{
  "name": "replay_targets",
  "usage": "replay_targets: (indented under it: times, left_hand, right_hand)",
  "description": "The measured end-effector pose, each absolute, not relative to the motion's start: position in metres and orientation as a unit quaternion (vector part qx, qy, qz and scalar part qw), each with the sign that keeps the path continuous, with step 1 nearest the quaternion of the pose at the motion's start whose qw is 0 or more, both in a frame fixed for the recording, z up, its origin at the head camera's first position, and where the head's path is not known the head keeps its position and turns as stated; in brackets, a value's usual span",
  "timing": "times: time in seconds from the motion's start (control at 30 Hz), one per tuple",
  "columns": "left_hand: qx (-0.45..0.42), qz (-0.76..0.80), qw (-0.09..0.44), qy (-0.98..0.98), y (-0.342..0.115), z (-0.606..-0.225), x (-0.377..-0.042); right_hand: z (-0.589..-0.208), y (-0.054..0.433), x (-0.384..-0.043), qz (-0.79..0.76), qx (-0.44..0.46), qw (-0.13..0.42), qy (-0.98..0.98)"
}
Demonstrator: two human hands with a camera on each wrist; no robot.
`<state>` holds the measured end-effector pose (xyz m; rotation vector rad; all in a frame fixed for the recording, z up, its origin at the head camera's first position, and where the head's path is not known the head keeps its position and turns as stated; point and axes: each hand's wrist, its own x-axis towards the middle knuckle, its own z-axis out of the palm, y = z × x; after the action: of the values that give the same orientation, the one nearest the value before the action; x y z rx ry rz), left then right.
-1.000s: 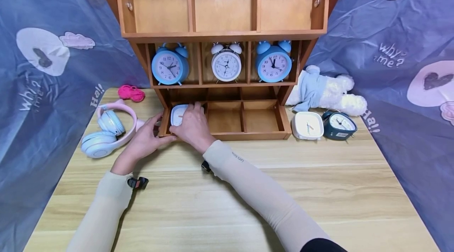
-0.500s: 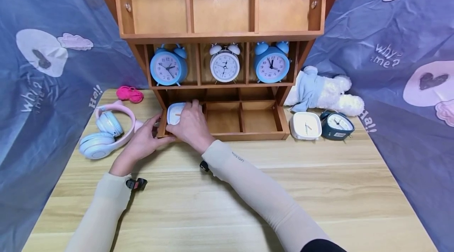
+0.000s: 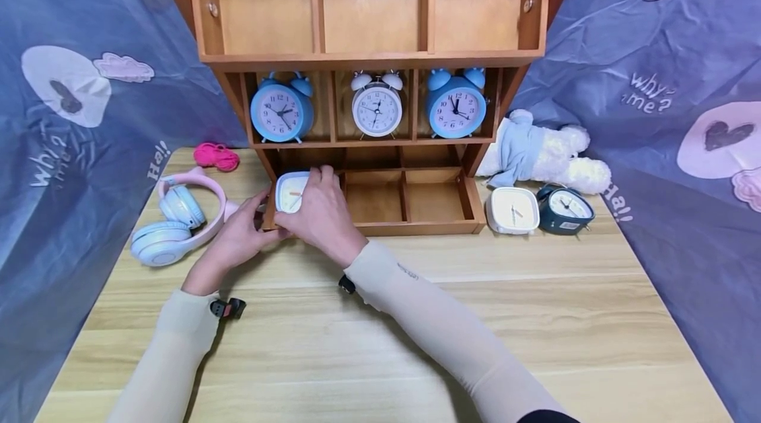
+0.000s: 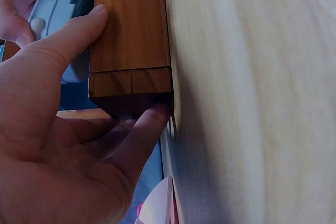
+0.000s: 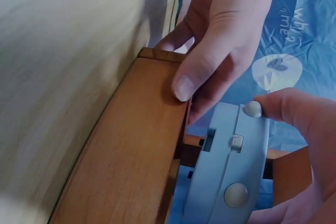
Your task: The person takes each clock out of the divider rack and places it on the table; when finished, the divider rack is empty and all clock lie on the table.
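Pale square clock (image 3: 288, 193), pinched in the right hand's (image 3: 324, 213) grip, is further left than a second ago, at the bottom-left of the wooden shelf (image 3: 416, 229). Left hand (image 3: 234, 241) grips the shelf corner; likely fine positioning, not released.

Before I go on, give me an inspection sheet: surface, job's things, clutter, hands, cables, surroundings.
Surface: wood-grain table.
Job's things: light-blue square clock at the bottom-left compartment of the wooden shelf; three round clocks on its middle tier; white square clock and dark green clock on the table, right.
Clutter: headphones and pink bundle, left; plush toy, right.
Left hand: grips the shelf's lower left end.
Right hand: holds the light-blue clock.
Cables: nothing seen.
Surroundings: blue printed cloth behind and at both sides.
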<state>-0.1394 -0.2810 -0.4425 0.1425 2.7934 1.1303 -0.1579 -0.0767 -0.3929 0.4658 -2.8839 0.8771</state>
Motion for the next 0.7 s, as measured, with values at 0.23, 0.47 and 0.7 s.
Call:
replay_targets:
  times: [0.23, 0.47, 0.7]
  left_hand:
    - [0.056, 0.380, 0.061, 0.921, -0.285, -0.447, -0.142]
    - [0.061, 0.368, 0.065, 0.926, -0.287, -0.448, -0.142]
    - [0.056, 0.373, 0.080, 0.922, -0.282, -0.443, -0.140]
  right_hand:
    - [-0.392, -0.070, -0.145, 0.287, 0.169, 0.035, -0.942]
    - [-0.391, -0.064, -0.133, 0.292, 0.172, 0.015, -0.941]
    - [-0.389, -0.055, -0.120, 0.301, 0.192, 0.030, -0.934]
